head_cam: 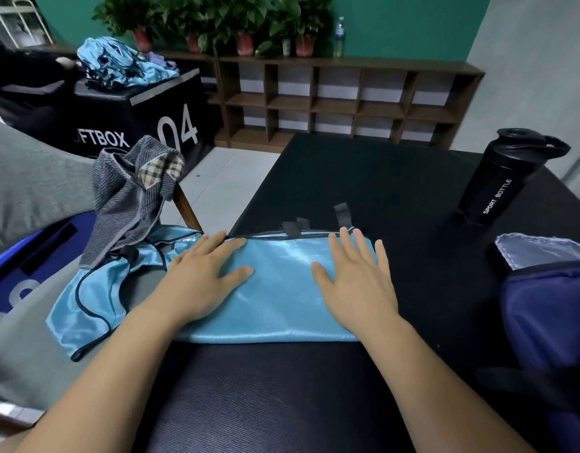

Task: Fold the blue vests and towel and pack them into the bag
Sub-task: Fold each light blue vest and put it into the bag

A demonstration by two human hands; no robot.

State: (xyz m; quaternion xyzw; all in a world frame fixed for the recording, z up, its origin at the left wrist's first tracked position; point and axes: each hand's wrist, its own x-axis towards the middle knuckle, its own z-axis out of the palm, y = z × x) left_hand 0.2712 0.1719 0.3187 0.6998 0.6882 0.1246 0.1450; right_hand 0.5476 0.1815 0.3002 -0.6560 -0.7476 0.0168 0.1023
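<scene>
A folded blue vest [279,302] is laid as a long band near the front edge of the black tabletop [396,191]. It is pressed flat by the left hand [203,273] and the right hand [354,286], both palm down with the fingers [347,253] straight and slightly spread; nothing is pinched. The cloth is thin, glossy and limp, so it is judged light and slippery: a fold is likely to slide open once the pressure is lifted. It is best taken by both short ends together, or scooped from below on flat palms, rather than by one corner. A loose blue portion [86,308] edged in dark trim spills off the tabletop's left side; whether it belongs to the same vest cannot be told. The grey striped towel [128,197] is draped just to the left, looks thicker and less slippery, and can probably be gripped anywhere. The navy bag [550,322] lies at the right, well apart from the vest, with a black sport bottle [501,181] beyond it. More blue vests [118,60] are heaped on a black box [145,109] in the background
</scene>
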